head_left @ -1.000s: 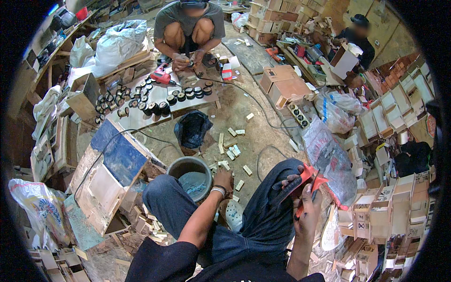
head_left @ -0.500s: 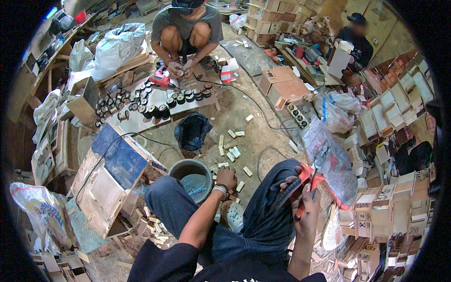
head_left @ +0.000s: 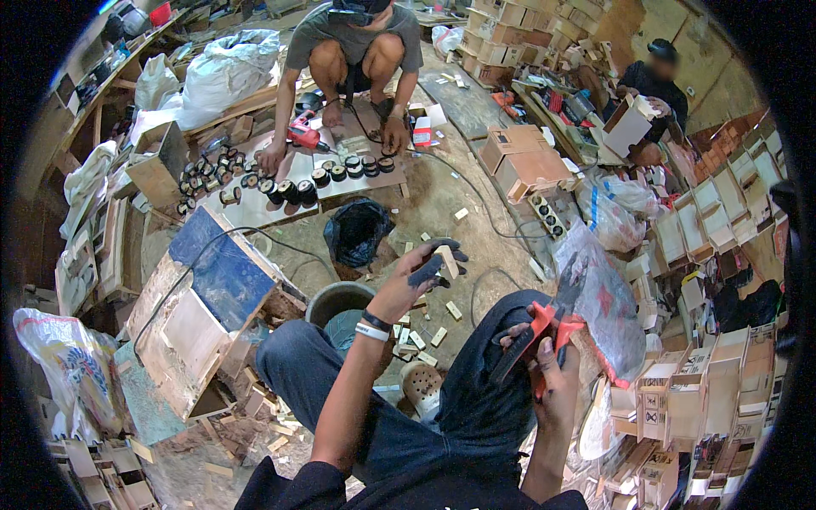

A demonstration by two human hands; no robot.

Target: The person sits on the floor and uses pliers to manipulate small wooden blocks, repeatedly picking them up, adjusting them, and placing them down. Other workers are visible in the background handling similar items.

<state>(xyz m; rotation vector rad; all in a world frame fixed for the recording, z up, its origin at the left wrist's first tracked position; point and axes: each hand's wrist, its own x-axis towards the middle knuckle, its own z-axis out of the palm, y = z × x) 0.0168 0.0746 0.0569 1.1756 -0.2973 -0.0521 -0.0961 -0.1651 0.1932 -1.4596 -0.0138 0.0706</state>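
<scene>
Perhaps the likeliest slip is with the block (head_left: 448, 263): the left hand (head_left: 415, 276) pinches it up in the air, and so small a piece could turn or drop if that pinch loosens. Since it hangs beyond the bucket (head_left: 336, 299) and close to the bag (head_left: 358, 234), it could end up lost in the bag or among the loose blocks (head_left: 439, 337) on the floor (head_left: 425, 204). The right hand (head_left: 552, 365) is wrapped around the red-handled tool (head_left: 541, 320), held just beside the leg (head_left: 484, 374); a careless turn of that wrist might knock or scratch the knee.

Half a second ago the left hand was down by the loose blocks, next to the bucket's right rim; now it is raised past the bucket, with the block in view. The right hand keeps its hold on the tool in much the same spot. Across the way, the co-worker (head_left: 353, 55) had both hands together; now they are apart, one by the spools (head_left: 293, 194) and one near the board's (head_left: 251, 211) far right corner.
</scene>
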